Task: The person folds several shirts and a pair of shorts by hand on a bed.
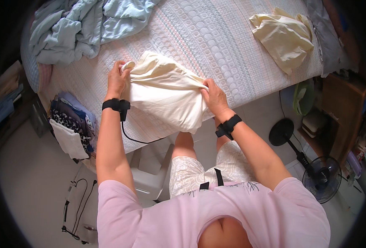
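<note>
The bed (pixel 216 45) with its quilted pastel cover fills the upper part of my view, and I stand at its near edge. On it lie three separate lots of cloth: a crumpled pale blue sheet (pixel 79 25) at the far left, a second cream cloth (pixel 284 37) lying loose at the far right, and the cream pillowcase (pixel 164 91) I have in hand, right in front of me over the bed's edge. One stack of folded clothes (pixel 69 120) sits at the left corner below the blue sheet.

The pillowcase runs with its long axis across me, left to right and slightly downward, stretched between both hands, so neither hand is nearer; each has one end. My left hand (pixel 117 80) is closed around the upper left corner, bunching it. My right hand (pixel 214 97) pinches the right edge, fingers curled into the fabric; I think the thumb is tucked inside the opening, though the folds hide it. One black band circles each wrist, two in all.
</note>
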A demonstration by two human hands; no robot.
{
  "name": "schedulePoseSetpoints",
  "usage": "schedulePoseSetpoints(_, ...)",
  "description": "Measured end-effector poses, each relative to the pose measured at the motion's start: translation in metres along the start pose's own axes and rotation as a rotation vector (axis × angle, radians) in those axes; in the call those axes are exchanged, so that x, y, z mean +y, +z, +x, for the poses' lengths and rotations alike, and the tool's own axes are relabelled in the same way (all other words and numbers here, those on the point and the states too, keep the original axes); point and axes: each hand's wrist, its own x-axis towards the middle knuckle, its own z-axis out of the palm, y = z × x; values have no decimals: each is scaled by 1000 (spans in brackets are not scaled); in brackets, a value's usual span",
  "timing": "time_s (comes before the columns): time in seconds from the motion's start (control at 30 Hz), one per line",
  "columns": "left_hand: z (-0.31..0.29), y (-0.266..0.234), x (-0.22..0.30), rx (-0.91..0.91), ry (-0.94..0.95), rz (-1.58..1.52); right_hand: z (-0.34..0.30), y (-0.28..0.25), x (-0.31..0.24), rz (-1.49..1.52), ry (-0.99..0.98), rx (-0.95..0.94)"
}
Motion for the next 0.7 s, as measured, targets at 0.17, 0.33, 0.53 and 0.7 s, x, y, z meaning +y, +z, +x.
schedulePoseSetpoints(0.17,14,-1,63,-122,348,153,-2,-11,6,120,6,-53)
schedulePoseSetpoints(0.33,3,24,71,-243,414,338,-11,-11,9,162,11,-43)
schedulePoseSetpoints(0.53,31,35,51,-21,258,18,0,-5,21,173,129,-39)
schedulePoseSetpoints(0.7,27,33,74,-21,173,314,-3,-2,14,22,87,96)
